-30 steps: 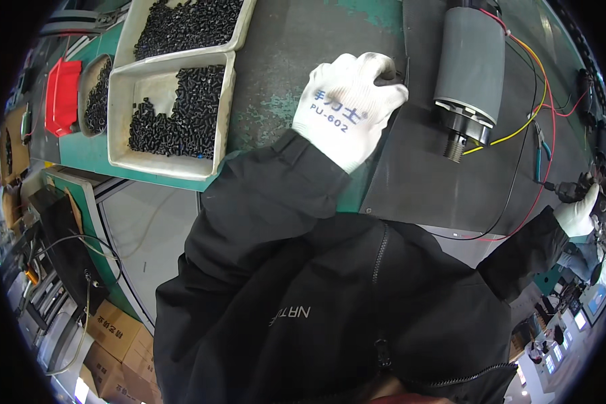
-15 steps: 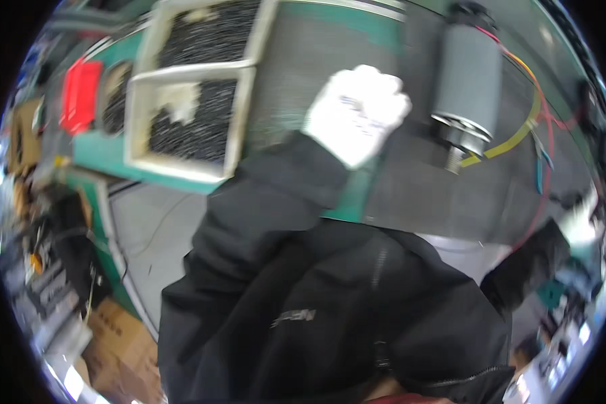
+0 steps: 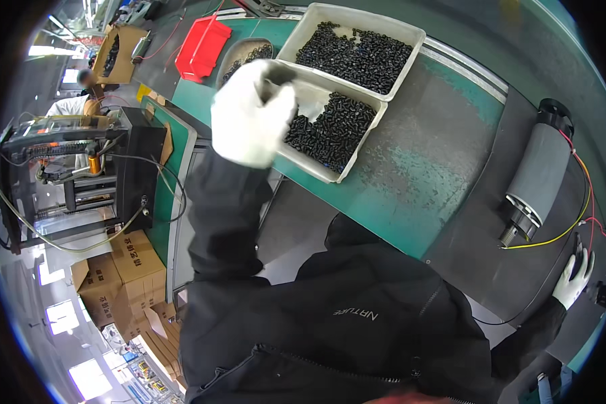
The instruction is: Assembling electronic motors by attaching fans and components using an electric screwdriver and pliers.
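My left hand (image 3: 252,114), in a white glove, is raised over the left end of the nearer pale bin (image 3: 306,168). Its fingers are curled in and blurred, hiding whatever they may hold. Small black cylindrical parts (image 3: 333,131) fill much of that bin. At the far right my right hand (image 3: 574,277), also gloved, is around a small pair of pliers (image 3: 578,240); only the slim dark tip shows past the fingers. Beside it run the red and yellow wires (image 3: 552,245) of a grey cylindrical motor (image 3: 544,168), which lies on the dark mat.
A second pale bin (image 3: 417,42) of black parts stands behind the first. Left of them are an oval tray (image 3: 230,55) and a red bin (image 3: 205,50). A black machine frame (image 3: 138,178) and cardboard boxes (image 3: 138,259) stand at left. The green bench edge (image 3: 384,237) runs before me.
The view has swung left. My left hand has moved from beside the motor to the bins. My right hand has come to the pliers near the wires.
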Action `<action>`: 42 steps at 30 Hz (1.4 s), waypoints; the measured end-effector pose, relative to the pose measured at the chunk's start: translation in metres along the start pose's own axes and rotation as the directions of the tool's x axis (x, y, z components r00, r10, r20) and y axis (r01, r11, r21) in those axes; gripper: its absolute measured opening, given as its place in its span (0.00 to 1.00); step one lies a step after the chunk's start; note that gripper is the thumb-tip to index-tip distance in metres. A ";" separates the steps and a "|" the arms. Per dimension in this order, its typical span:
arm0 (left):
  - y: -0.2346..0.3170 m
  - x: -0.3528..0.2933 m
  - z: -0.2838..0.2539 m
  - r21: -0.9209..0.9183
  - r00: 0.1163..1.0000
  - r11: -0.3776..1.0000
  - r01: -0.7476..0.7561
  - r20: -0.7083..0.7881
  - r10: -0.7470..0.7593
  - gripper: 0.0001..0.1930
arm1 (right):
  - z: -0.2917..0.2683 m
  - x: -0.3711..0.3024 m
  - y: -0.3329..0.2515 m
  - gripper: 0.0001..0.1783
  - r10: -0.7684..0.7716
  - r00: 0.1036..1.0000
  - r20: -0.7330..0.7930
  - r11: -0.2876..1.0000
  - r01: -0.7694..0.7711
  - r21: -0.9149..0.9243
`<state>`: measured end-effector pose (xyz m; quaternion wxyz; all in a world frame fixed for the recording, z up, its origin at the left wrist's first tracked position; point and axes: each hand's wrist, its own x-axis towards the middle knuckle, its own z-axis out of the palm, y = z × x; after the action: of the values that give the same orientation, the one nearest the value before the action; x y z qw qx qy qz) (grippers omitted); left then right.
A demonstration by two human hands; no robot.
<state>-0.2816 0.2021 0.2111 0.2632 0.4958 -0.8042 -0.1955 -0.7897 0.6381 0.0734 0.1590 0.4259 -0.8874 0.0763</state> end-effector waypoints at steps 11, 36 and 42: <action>-0.053 0.012 0.014 0.400 0.917 0.878 -0.263 0.386 0.100 0.05 | -0.014 -0.014 -0.019 0.17 -0.157 0.980 -0.120 0.973 0.133 -0.190; -0.053 0.027 0.007 0.370 0.947 0.888 -0.274 0.263 0.183 0.10 | 0.003 -0.013 -0.048 0.16 0.422 0.850 0.314 0.062 -0.373 0.926; -0.130 0.088 -0.045 0.580 0.994 0.814 0.029 0.071 -0.086 0.13 | 0.012 -0.014 -0.039 0.17 0.469 0.807 0.359 0.046 -0.428 0.902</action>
<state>-0.1958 0.0643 0.1917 0.0562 0.5665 -0.8217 0.0265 -0.7533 0.6206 0.0570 -0.1566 0.1294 -0.7242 0.6590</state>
